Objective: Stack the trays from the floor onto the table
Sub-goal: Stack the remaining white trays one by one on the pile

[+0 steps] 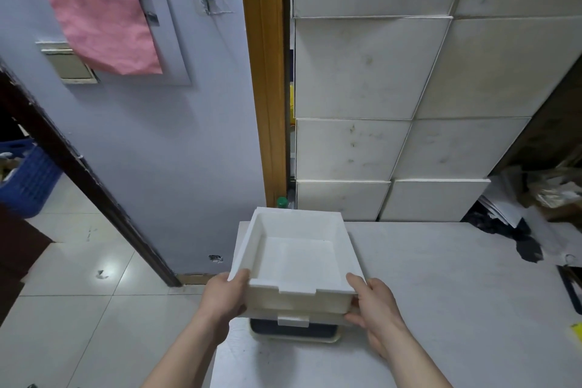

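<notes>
Tray [299, 249] is white foam, boxy, with thick chunky walls, a smooth flat bottom and a little notched tab on the near rim. I've got it at the near-left corner of the table [441, 293], right over a second tray [293, 320] of the same foam with the same tab. Can't tell if it's fully seated or just above.

My left hand [225, 296] grips the near-left corner, thumb up on the rim. My right hand [374, 305] grips the near-right corner, fingers curled under the edge.

Under the pair sits a dark base [293, 330] with a rounded cream rim. The table top is pale, matte and scuffed. Behind it are stacked white slabs [362, 72], pretty smudgy. Off to the left: glossy floor [94, 309] tiles, a blue slatted basket [28, 179], and a wrinkled pink sheet [94, 9] on the lilac wall [189, 151].
</notes>
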`<state>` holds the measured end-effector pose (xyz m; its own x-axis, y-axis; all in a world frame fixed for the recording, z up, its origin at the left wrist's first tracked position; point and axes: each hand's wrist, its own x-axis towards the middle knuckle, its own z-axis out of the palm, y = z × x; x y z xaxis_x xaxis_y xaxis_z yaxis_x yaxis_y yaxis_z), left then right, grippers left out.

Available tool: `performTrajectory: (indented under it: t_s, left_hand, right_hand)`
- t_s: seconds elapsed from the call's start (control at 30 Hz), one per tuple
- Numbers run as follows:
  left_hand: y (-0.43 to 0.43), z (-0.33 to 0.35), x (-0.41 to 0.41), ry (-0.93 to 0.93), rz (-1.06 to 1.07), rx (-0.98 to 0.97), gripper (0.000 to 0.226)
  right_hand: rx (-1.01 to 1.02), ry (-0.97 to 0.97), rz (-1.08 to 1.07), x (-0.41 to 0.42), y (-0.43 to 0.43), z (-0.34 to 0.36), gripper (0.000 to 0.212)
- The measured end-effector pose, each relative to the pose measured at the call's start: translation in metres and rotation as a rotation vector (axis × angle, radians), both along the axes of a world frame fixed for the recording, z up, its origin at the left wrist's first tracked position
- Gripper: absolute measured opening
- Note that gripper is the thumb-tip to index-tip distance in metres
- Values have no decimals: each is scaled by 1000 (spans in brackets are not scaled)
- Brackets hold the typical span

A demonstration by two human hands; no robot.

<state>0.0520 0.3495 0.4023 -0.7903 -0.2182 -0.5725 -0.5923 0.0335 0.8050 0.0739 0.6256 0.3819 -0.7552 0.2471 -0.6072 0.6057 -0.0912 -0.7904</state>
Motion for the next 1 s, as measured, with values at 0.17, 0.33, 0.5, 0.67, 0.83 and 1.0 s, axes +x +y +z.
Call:
performTrajectory:
  t_s: [0.17,0.33,0.5,0.67,0.83,1.0]
  left_hand:
    - [-1,0,16,29,11,-5,22]
    - [-8,-8,32,34,1,-16,41]
    - [-11,-9,41,33,4,-36,54]
    - [-10,-10,41,16,6,-45,48]
    - [-11,-16,33,-9,-2,-49,41]
    - [-17,-27,23,-16,-68,-122,37]
  right_hand:
    - [-15,13,-1,18,-3,13,42]
    - [20,38,-2,38,-8,20,28]
    - [8,31,-30,55,-11,19,29]
    - [-2,37,-61,55,-12,16,30]
    - [34,6,-75,41,-12,2,33]
    - [76,-62,-91,29,-9,-19,49]
